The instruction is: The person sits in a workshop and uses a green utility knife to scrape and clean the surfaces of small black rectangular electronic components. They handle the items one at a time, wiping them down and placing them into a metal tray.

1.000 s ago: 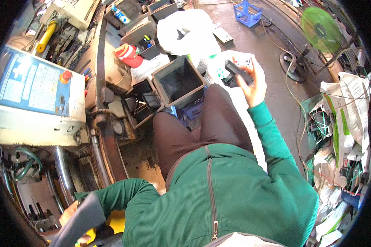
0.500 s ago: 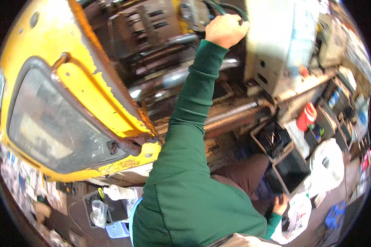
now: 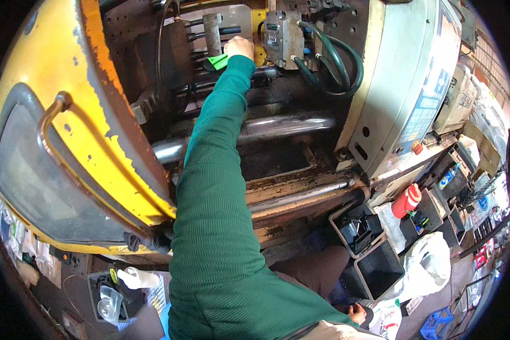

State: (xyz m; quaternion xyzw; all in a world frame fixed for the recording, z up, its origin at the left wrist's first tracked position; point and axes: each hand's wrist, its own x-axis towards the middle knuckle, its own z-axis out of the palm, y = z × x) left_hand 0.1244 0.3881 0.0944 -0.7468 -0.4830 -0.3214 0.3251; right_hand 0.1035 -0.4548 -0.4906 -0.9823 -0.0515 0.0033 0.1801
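Observation:
My left hand [image 3: 239, 47], in a dark green sleeve, reaches far into the open bay of a moulding machine, between its two mould halves. Its fingers are closed and mostly hidden behind the back of the hand. A bright green piece with a dark part [image 3: 216, 62] sticks out at its left side. Close by on the right is a metal mould block [image 3: 283, 39] with dark green hoses [image 3: 345, 68]. On the left stands the other mould side, with a grey plate [image 3: 212, 34] on rods. Low on the right, my right hand [image 3: 357, 313] rests by my leg, its fingers loosely apart.
A yellow sliding door [image 3: 105, 130] with a window and handle stands at left. Below the bay run shiny bars [image 3: 289, 126]. At right are a pale control cabinet [image 3: 379, 96], black bins [image 3: 379, 269], a red jug [image 3: 406, 201] and a white bag [image 3: 428, 260].
My left hand has moved left from the hoses to between the mould halves; the green piece now shows beside it. My right hand has drawn back from the bins. The view has shifted.

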